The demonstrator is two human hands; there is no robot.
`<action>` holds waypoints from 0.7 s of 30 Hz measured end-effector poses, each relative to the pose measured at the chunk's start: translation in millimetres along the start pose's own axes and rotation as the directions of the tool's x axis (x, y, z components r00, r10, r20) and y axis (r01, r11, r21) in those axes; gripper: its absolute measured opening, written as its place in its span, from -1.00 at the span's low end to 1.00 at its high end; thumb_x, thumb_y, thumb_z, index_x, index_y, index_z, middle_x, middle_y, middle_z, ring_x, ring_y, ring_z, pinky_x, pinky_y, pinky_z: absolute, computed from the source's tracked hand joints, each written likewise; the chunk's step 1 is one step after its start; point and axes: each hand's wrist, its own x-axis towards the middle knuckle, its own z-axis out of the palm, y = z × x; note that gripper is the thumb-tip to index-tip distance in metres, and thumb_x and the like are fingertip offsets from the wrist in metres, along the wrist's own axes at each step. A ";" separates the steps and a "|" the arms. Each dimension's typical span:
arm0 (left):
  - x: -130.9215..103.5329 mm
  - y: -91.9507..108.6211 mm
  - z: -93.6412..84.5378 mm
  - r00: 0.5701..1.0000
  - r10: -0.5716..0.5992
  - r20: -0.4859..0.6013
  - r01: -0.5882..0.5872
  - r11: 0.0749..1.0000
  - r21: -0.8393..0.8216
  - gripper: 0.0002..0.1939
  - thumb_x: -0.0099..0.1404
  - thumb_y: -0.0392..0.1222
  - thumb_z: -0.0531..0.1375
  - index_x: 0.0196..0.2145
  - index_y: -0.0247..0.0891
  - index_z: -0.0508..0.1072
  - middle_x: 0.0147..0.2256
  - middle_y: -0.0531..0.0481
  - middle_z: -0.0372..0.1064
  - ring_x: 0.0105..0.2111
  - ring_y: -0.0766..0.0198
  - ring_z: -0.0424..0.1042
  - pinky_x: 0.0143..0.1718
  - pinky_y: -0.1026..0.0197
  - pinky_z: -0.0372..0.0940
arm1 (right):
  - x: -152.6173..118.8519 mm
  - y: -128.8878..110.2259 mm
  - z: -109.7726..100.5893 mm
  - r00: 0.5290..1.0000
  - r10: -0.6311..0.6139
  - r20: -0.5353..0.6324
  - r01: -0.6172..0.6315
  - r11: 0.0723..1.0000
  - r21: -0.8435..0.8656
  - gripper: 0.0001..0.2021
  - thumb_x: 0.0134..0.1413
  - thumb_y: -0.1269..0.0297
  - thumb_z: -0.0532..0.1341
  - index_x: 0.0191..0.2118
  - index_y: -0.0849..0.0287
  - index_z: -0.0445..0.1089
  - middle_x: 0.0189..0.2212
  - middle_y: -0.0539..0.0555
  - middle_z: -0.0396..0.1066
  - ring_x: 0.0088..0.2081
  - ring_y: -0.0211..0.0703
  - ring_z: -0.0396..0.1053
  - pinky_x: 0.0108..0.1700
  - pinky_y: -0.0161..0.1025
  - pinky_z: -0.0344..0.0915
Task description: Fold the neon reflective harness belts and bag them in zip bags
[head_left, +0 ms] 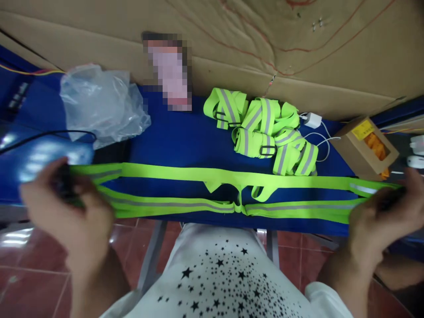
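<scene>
You have two hands in view, the left hand [71,207] at the left edge of the blue table [185,137] and the right hand [377,216] at its right edge. One stretched reflective belt [198,192] runs along the near edge. The folded belts [261,130] at the far edge number about five; the pile blurs them. One clear plastic bag [99,101], one cardboard box [366,148], one white charger [312,119].

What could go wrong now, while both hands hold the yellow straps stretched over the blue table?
1. The reflective straps cross and bunch in the middle, so they may tangle or twist.
2. The left hand and right hand grip only the ends; one end might slip free.
3. The folded strap pile and charger cable lie close behind and could get dragged.
</scene>
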 end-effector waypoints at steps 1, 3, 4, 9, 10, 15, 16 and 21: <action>-8.9 7.5 8.8 0.991 0.118 -0.060 -0.116 0.992 0.040 -0.42 0.41 -0.14 0.09 0.35 -0.17 0.18 0.29 -0.11 0.20 0.26 -0.19 0.18 0.30 -0.37 0.08 | -1.8 -20.1 0.4 0.999 -0.030 0.036 0.029 0.999 0.012 -0.41 0.02 0.51 0.18 0.23 0.27 0.43 0.11 0.46 0.41 0.17 0.32 0.39 0.06 0.24 0.33; -24.9 27.5 27.4 0.948 0.317 0.003 -0.317 0.948 0.009 -0.31 0.29 -0.23 0.17 0.35 -0.26 0.18 0.32 -0.18 0.17 0.28 -0.19 0.21 0.26 -0.31 0.19 | -8.3 -62.5 1.9 0.982 -0.074 0.175 0.058 0.994 0.093 -0.30 -0.06 0.56 0.13 0.28 0.14 0.38 0.15 0.35 0.37 0.20 0.30 0.34 0.08 0.25 0.31; -31.7 40.0 36.7 0.922 0.378 0.085 -0.376 0.926 -0.035 -0.26 0.26 -0.28 0.16 0.38 -0.30 0.13 0.34 -0.24 0.13 0.29 -0.19 0.20 0.25 -0.29 0.21 | -12.6 -83.3 3.0 0.951 -0.078 0.300 0.039 0.990 0.135 -0.23 -0.09 0.59 0.11 0.32 0.07 0.32 0.19 0.29 0.32 0.22 0.29 0.30 0.11 0.29 0.28; -50.6 110.6 73.6 0.807 0.463 0.367 -0.495 0.869 -0.010 -0.26 0.28 -0.42 0.06 0.41 -0.43 0.05 0.14 -0.43 0.32 0.06 -0.15 0.40 0.00 -0.15 0.41 | -30.7 -163.0 13.1 0.819 -0.231 0.526 0.039 0.936 0.350 -0.10 -0.08 0.64 0.06 0.43 0.00 0.04 0.25 0.23 0.17 0.20 0.21 0.23 0.10 0.17 0.28; -51.6 122.8 78.4 0.799 0.450 0.400 -0.490 0.872 0.000 -0.26 0.31 -0.40 0.06 0.42 -0.45 0.02 0.14 -0.44 0.32 0.06 -0.15 0.39 0.01 -0.14 0.40 | -32.2 -173.1 15.5 0.796 -0.238 0.557 0.022 0.930 0.366 -0.11 -0.05 0.63 0.05 0.45 0.02 -0.01 0.27 0.24 0.12 0.24 0.22 0.19 0.12 0.17 0.27; -51.9 156.7 90.4 0.798 0.390 0.459 -0.443 0.896 0.010 -0.20 0.33 -0.36 0.06 0.45 -0.48 -0.13 0.18 -0.42 0.26 0.15 -0.13 0.33 0.15 -0.15 0.32 | -33.5 -197.2 25.7 0.751 -0.218 0.623 -0.049 0.923 0.382 -0.17 0.07 0.57 0.03 0.47 0.16 -0.14 0.32 0.34 -0.01 0.35 0.27 0.02 0.24 0.22 0.19; -52.3 158.7 91.6 0.794 0.387 0.468 -0.443 0.896 0.012 -0.20 0.33 -0.36 0.06 0.45 -0.49 -0.14 0.18 -0.43 0.26 0.14 -0.13 0.33 0.15 -0.15 0.32 | -33.5 -198.2 27.4 0.753 -0.211 0.623 -0.058 0.922 0.382 -0.19 0.08 0.57 0.03 0.47 0.19 -0.14 0.33 0.35 -0.03 0.36 0.27 0.00 0.25 0.23 0.18; -55.8 158.7 97.6 0.790 0.377 0.484 -0.421 0.907 -0.019 -0.16 0.30 -0.37 0.06 0.45 -0.52 -0.19 0.18 -0.44 0.23 0.17 -0.15 0.29 0.16 -0.19 0.32 | -34.8 -198.7 34.7 0.747 -0.165 0.644 -0.099 0.930 0.353 -0.18 0.10 0.57 0.00 0.49 0.19 -0.21 0.34 0.37 -0.06 0.38 0.29 -0.03 0.27 0.29 0.17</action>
